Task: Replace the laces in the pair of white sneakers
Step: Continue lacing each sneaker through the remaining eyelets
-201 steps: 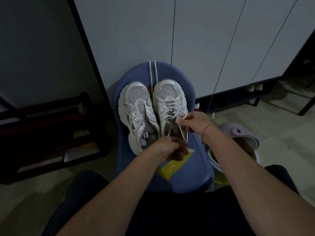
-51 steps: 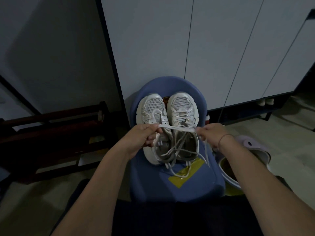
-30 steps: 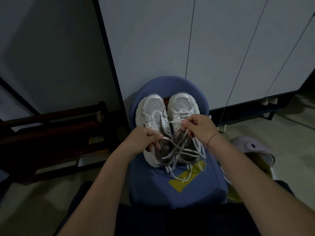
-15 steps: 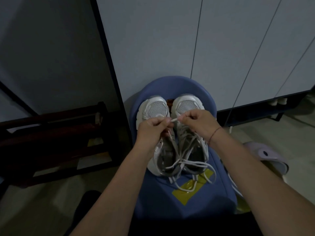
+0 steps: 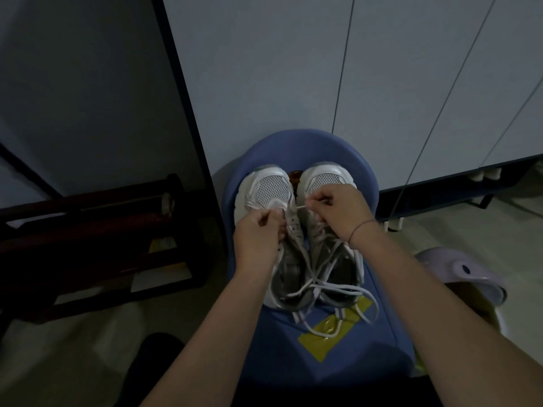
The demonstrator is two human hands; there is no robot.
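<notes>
Lace (image 5: 301, 206): running as a short taut span between the two hands, over the toe end of the left sneaker. The rest is trailing loose across both shoe openings and onto the seat.
Left sneaker (image 5: 271, 188): lying toe away from the person on the chair seat, touching its partner. It is probably the shoe being laced, starting at the lowest eyelets.
Right sneaker (image 5: 323, 177): lying alongside, toe away, partly hidden under the right hand.
Left hand (image 5: 258, 235): its grip is pinching the lace between thumb and fingertips, likely steadying it at an eyelet.
Right hand (image 5: 338, 207): its grip is pinching the other side of the span, apparently drawing it straight for easier aiming.
Chair (image 5: 293, 139): blue, carrying both shoes within easy reach and backing onto the cabinet, which likely stops it sliding away.
Yellow patch (image 5: 323, 337): lying on the seat under the loose lace ends.
Cabinet (image 5: 279, 69): standing behind the chair, its pale doors closed.
Wooden rack (image 5: 88, 230): standing on the floor to the left.
Lilac tub (image 5: 464, 268): sitting on the floor beside the right forearm.
</notes>
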